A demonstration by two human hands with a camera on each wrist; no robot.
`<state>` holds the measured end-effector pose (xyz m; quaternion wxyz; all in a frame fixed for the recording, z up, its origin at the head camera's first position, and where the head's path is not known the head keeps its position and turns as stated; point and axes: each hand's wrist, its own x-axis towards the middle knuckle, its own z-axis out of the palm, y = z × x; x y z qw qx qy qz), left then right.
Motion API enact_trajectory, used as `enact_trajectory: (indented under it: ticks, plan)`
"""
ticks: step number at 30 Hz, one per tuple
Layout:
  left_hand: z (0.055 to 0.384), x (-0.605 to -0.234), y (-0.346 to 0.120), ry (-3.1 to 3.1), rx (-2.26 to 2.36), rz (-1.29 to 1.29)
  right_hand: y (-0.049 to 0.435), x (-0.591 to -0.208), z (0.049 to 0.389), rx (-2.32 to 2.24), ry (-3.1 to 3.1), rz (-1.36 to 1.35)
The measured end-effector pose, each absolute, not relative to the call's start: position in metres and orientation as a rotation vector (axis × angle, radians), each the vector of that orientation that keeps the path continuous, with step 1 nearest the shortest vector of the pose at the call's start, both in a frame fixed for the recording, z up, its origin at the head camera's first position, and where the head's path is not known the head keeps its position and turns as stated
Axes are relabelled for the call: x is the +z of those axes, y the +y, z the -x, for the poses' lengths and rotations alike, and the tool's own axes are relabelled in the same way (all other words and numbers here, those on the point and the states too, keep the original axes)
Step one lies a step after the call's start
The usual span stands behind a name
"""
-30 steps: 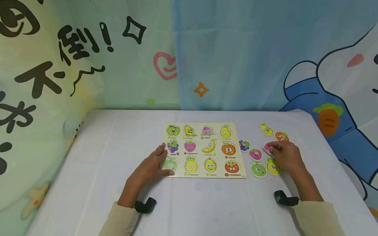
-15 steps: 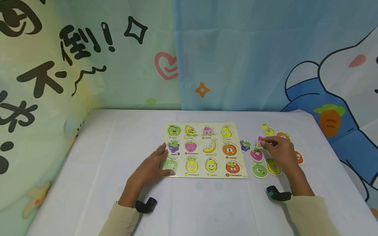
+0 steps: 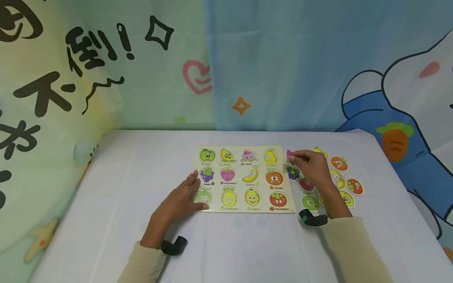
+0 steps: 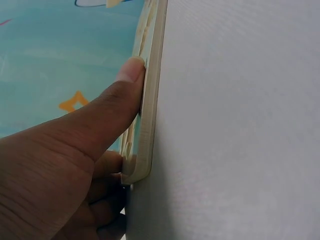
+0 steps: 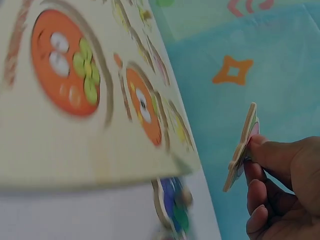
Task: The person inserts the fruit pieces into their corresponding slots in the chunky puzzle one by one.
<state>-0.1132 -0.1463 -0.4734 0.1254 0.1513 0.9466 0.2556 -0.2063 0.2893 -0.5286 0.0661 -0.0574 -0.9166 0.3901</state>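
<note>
1. Fingers (image 5: 256,196) and thumb of the right hand (image 3: 316,169) are clamped on a pink fruit piece (image 5: 243,150), apparently the peach, its face mostly hidden.
2. Position check: that piece sits just off the right edge of the fruit board (image 3: 238,184), beside the far right corner, seemingly raised above the white tablecloth (image 3: 247,247).
3. Edge-on in the right wrist view, it's tilted, not flat, its long line slanting; the board's long axis runs left to right.
4. And the relation that counts: the peach picture (image 3: 249,156) lies left of those fingertips, in the top row, with the pear picture (image 3: 270,156) between.
5. Right hand is the nearer one to that peach picture; across the board, the left hand (image 3: 180,198) rests at the near left corner, thumb spread apart from the fingers.
6. Below the right hand, the grape piece (image 3: 293,173) lies just beside the board, whether touching I can't tell, and the orange piece (image 3: 339,163) is farther right.
</note>
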Motion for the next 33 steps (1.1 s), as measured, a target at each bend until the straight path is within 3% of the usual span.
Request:
enact_trajectory:
  ticks: [2, 9, 20, 33]
  plan:
    - [0.114, -0.474, -0.146, 2.757, 0.747, -0.425, 0.280, -0.528, 0.212, 1.227, -2.769, 0.156]
    - [0.116, -0.472, -0.145, 2.749, 0.738, -0.411, 0.220, -0.465, 0.194, 1.485, -2.754, 0.187]
    - [0.118, -0.472, -0.143, 2.754, 0.691, -0.429, 0.180, -0.470, 0.215, 1.598, -2.728, 0.052]
    - [0.118, -0.472, -0.144, 2.742, 0.670, -0.415, 0.152, -0.479, 0.225, 1.500, -2.776, 0.076]
